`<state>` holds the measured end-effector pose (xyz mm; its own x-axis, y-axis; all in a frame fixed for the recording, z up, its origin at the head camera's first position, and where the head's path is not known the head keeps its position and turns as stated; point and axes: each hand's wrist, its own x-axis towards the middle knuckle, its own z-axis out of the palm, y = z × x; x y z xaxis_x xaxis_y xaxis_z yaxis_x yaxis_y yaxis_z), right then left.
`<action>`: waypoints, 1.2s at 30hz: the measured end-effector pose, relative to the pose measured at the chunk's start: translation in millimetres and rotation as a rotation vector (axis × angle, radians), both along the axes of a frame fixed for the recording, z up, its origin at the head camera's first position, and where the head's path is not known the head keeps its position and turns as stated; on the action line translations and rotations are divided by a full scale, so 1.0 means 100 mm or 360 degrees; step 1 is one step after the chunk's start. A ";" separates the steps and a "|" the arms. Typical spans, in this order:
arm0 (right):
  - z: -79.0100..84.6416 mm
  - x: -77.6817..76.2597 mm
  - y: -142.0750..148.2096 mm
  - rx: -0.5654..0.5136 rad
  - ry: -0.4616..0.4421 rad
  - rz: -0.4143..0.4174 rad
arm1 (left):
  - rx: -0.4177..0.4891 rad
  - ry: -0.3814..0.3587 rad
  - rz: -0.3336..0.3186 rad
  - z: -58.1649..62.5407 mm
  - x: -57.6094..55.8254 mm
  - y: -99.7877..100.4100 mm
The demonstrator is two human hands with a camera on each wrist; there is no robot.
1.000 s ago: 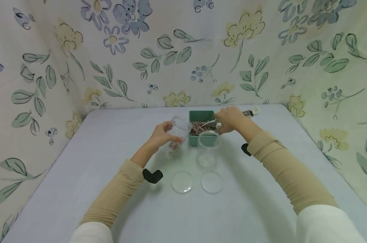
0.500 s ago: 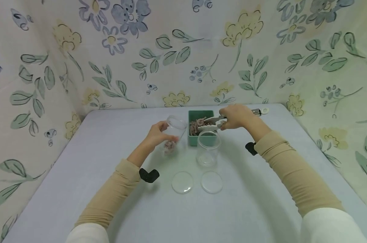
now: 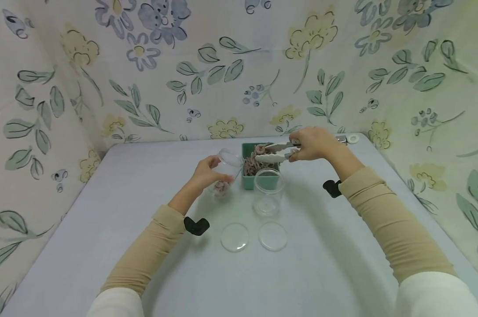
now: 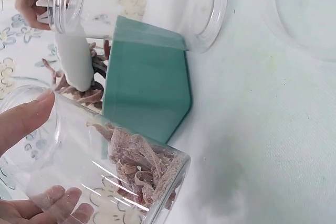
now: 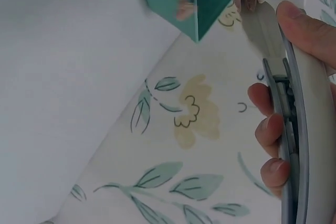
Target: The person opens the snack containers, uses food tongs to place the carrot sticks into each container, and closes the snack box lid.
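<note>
My left hand [image 3: 207, 174] holds a clear plastic jar [image 4: 73, 145], tilted, its mouth towards the green box. Brownish, powdery dried strips [image 4: 144, 169] lie in the bottom of that jar. In my right hand [image 3: 312, 143] is a pair of kitchen tongs [image 3: 276, 157] with pale tips. The tongs' tips are around a clump of strips [image 3: 260, 149] at the top of the pile in the green box [image 3: 248, 182]. In the right wrist view, the thumb and fingers press the tongs' handles [image 5: 310, 129] from both sides.
A second clear jar [image 3: 267, 200] stands upright in front of the green box. Two round clear lids, a left one [image 3: 234, 237] and a right one [image 3: 272, 236], lie flat nearer the person. Flowered cloth [image 3: 223, 88] rises behind the table [image 3: 104, 220].
My right hand has drawn the tongs up and to the right, raising the clump of strips out of the pile. The left hand's jar has shifted slightly left.
</note>
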<state>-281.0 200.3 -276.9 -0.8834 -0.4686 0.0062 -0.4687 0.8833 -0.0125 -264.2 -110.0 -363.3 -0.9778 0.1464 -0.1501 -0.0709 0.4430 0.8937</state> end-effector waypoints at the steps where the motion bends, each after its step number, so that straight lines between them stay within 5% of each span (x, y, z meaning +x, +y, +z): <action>1: 0.02 0.00 0.00 -0.0018 0.0002 0.0003 | -0.0001 0.0002 0.0000 0.00 0.00 0.00; 17: 0.28 0.13 -0.13 -0.0281 0.0077 0.0185 | -0.0016 0.0024 0.0000 -0.01 0.00 0.05; 36: 0.37 0.28 -0.75 0.0240 0.0115 0.0429 | 0.0106 0.0287 -0.0450 0.05 0.09 0.10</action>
<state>-253.3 125.2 -240.3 -0.7270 -0.6863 -0.0229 -0.6811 0.7164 0.1512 -254.8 -100.3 -358.6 -0.9071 0.4190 0.0408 0.2084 0.3626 0.9084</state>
